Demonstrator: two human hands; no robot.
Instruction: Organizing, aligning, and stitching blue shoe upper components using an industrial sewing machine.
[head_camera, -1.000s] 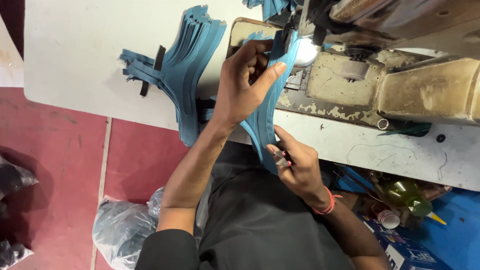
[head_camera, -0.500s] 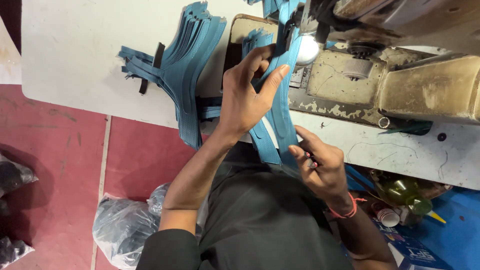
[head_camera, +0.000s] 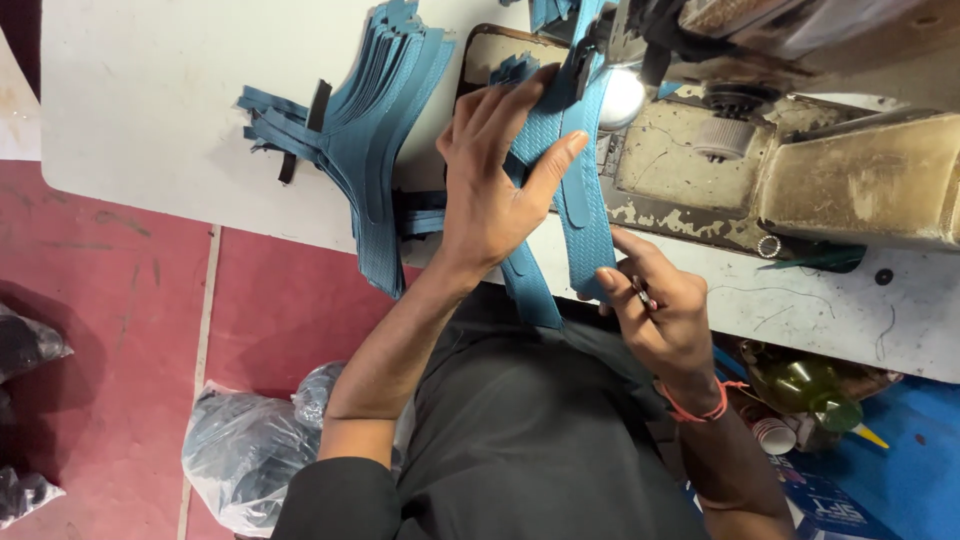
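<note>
The left hand (head_camera: 495, 190) lies flat and open, fingers spread, pressing down on a teal embossed strap piece (head_camera: 585, 190) that sits on the bed of an old, worn sewing machine (head_camera: 830, 170). The fingertips point toward twelve o'clock, reaching almost to the needle area, where a small bright lamp (head_camera: 622, 98) glows just at one o'clock of the index finger. The strap piece forks into two long tails that run down toward six o'clock and hang over the near edge of the white table (head_camera: 150, 100).

The right hand (head_camera: 655, 310) is at four o'clock of the left hand, near the table edge. It is loosely curled, the thumb and forefinger pinching the lower end of the right-hand tail; something small and dark sits between its fingers, too small to make out. An orange thread band (head_camera: 700, 408) circles that wrist.

At nine o'clock of the left hand, a fanned stack of matching teal strap pieces (head_camera: 375, 140) rests on the table, its lower ends drooping over the edge. A short black strip (head_camera: 305, 125) lies across the stack's far side.

Below the table, at seven o'clock, a crumpled clear plastic bag (head_camera: 250, 450) sits on the red floor (head_camera: 100, 330). At four o'clock, beside the right forearm, a green bottle (head_camera: 810, 390) lies among clutter.
</note>
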